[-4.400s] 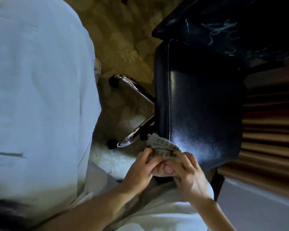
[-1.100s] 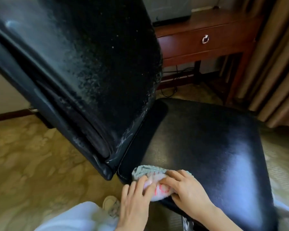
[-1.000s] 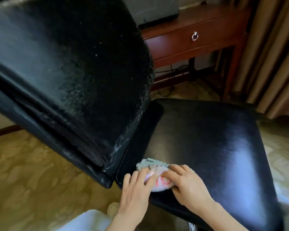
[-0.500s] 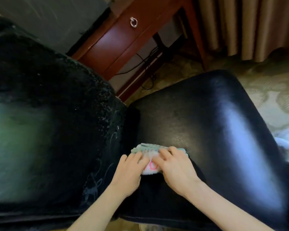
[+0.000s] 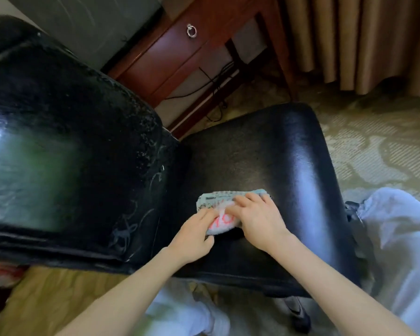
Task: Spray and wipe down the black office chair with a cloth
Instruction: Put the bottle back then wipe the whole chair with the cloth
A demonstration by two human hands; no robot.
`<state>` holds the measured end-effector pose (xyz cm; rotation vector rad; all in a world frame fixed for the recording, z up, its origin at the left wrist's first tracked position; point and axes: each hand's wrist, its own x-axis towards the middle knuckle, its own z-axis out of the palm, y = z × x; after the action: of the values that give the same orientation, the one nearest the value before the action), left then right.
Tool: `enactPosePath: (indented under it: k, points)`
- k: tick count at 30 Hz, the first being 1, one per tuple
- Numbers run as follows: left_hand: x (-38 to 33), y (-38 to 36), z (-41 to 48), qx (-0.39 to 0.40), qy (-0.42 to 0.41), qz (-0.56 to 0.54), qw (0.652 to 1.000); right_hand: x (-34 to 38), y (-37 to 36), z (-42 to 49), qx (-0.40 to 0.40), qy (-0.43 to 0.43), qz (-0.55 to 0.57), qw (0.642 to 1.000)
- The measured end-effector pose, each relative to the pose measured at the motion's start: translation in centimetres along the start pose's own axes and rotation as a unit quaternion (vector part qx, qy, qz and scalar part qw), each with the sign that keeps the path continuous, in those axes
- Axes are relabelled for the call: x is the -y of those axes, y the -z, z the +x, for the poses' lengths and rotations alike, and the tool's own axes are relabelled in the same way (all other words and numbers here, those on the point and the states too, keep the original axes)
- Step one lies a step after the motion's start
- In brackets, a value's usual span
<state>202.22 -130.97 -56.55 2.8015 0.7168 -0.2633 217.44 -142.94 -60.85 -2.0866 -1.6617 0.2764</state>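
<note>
The black office chair fills the view, with its glossy seat [image 5: 272, 151] to the right and its backrest [image 5: 70, 141], flecked with pale specks and streaks, to the left. A folded light cloth [image 5: 216, 198] with red lettering lies on the seat near the gap to the backrest. My left hand [image 5: 194, 236] holds the cloth's near left edge, fingers on top and thumb at its rim. My right hand [image 5: 257, 219] presses flat on the cloth's right half with fingers stretched over it. No spray bottle is in view.
A reddish wooden desk [image 5: 180, 47] with a ring-pull drawer stands behind the chair, cables on the floor beneath it. Beige curtains [image 5: 361, 40] hang at the back right. Patterned carpet [image 5: 378, 146] surrounds the chair. My light trouser legs [image 5: 403, 251] are beside the seat.
My view rose from low beside the chair to above the seat. Both hands stayed on the cloth, which slid from the seat's edge a little further onto the seat.
</note>
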Motion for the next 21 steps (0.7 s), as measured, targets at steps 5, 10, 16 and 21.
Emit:
enactPosePath:
  k: [5, 10, 16, 21]
  points:
    - [0.7, -0.2, -0.3, -0.005, 0.006, 0.005, 1.0, 1.8, -0.1, 0.8, 0.019, -0.051, -0.042, 0.998]
    - [1.5, 1.2, 1.6, 0.041, -0.049, 0.106, 0.992, 2.6, 0.3, 2.3, 0.046, -0.109, -0.037, 0.992]
    - [6.8, 10.5, 8.9, 0.016, -0.217, 0.344, 0.914, 4.0, -0.4, 8.2, -0.056, -0.138, 0.089, 0.985]
    - [10.4, 20.0, 16.1, 0.043, -0.189, 0.543, 0.817, 6.3, -1.9, 21.5, -0.205, -0.157, 0.238, 0.936]
